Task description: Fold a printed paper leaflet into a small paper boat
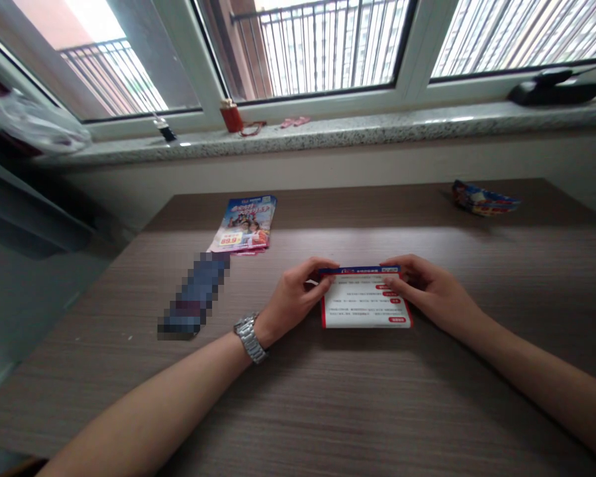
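Observation:
A printed leaflet [365,305] lies in front of me, white with red borders and a blue strip along its far edge. At its far left corner, my left hand [302,288] pinches the paper between thumb and fingers. My right hand [422,288] grips the far right corner the same way, thumb on top and fingers behind. The paper appears folded over at the blue strip. A metal-band watch [251,338] is on my left wrist. Back left is a stack of colourful leaflets [247,224].
A pixelated dark object [196,295] lies on the wooden table [288,411] left of my hands. A folded colourful paper piece [483,199] stands at the back right. The stone windowsill [362,132] holds a red container [232,117], a small dark bottle [165,128] and a black device [551,89].

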`<state>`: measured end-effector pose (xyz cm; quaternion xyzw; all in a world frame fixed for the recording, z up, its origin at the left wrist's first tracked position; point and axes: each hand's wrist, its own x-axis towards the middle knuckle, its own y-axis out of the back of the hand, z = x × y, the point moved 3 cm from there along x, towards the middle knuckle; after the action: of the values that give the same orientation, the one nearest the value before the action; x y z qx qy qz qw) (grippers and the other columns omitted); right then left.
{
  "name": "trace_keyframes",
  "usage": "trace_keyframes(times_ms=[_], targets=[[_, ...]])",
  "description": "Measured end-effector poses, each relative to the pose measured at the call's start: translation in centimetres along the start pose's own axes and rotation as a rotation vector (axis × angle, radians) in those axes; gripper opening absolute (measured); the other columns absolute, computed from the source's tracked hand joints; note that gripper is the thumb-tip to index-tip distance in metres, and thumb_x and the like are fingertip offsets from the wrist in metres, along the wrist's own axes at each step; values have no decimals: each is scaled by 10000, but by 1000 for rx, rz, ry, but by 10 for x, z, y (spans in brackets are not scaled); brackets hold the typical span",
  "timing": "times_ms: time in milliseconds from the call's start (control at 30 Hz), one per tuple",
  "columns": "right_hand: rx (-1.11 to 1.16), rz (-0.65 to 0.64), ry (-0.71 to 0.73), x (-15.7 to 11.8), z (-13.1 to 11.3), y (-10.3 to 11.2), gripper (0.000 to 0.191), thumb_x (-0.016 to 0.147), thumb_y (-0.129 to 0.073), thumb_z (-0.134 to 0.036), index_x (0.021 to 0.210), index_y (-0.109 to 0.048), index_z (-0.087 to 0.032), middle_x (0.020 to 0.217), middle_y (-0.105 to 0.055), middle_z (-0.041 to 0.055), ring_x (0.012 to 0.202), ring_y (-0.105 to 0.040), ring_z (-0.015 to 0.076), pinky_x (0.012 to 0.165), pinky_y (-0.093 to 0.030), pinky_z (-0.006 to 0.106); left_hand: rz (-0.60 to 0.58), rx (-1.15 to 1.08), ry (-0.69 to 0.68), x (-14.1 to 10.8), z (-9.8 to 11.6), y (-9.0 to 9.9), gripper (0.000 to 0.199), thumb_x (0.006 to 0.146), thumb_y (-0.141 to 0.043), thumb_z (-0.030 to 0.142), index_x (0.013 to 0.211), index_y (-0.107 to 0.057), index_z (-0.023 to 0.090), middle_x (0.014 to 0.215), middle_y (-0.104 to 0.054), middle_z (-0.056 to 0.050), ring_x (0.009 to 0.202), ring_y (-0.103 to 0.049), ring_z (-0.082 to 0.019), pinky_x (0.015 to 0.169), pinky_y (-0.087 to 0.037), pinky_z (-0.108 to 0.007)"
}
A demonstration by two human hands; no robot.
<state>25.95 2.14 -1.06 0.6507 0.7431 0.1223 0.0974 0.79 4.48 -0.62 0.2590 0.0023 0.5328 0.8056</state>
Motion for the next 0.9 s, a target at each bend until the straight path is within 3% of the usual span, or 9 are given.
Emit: trace_keyframes(times_ms=[367, 567, 900], targets=[[-81, 44, -63, -9, 6, -2, 317, 853, -680, -502, 1014, -643, -232, 741, -681, 21, 666, -664, 211, 588, -547, 345, -54, -6, 45, 0, -4, -1, 249, 940, -647, 341, 1141, -672, 196, 1018, -703, -34, 855, -646, -119, 745, -554, -207], [-68, 11, -95, -11, 10, -1, 364, 852, -674, -528, 1065, -637, -234, 852, -717, 54, 731, -683, 237, 637, -554, 381, -57, -5, 53, 0, -2, -1, 238, 934, -655, 324, 1130, -678, 191, 1015, -705, -39, 849, -637, -121, 754, -549, -218], [-145, 43, -48, -13, 10, 1, 345, 859, -671, -508, 1069, -643, -237, 755, -688, 17, 658, -664, 206, 565, -522, 329, -66, -7, 70, -1, -4, -2, 231, 935, -650, 327, 1119, -680, 191, 989, -702, -30, 839, -628, -116, 730, -526, -202]])
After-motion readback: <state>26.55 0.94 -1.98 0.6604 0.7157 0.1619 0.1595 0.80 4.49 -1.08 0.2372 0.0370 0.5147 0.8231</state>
